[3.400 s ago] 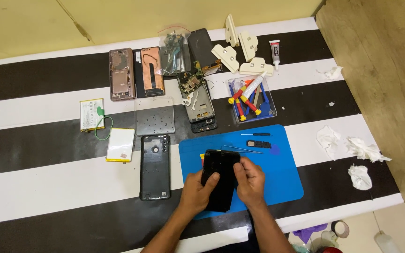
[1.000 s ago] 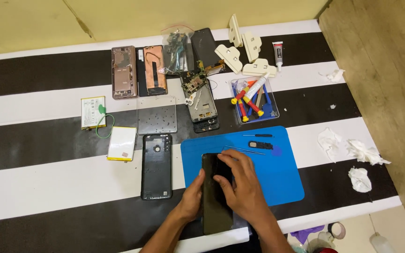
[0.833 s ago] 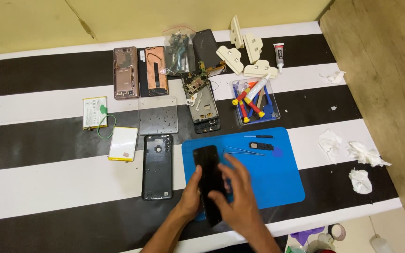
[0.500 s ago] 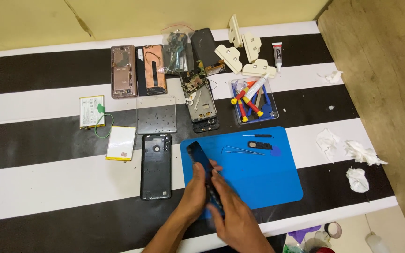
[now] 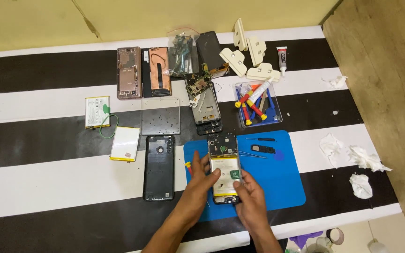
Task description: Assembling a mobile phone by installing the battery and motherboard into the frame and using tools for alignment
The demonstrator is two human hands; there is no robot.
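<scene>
Opened phone flat on blue mat, internals and yellow-white battery up, long axis running away from wearer, camera end far. Gripped along both long edges: left hand and right hand, fingers curled around it. Black back cover just left of mat.

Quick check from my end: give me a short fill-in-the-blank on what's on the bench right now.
1. Both hands, left hand and right hand, hold an opened phone above the ____ mat.
2. The phone's exposed battery has a white and ____ label.
3. The black back cover lies to the ____ of the mat.
4. The clear tray holds screwdrivers with red and ____ handles.

Missing words: blue; yellow; left; yellow
</scene>
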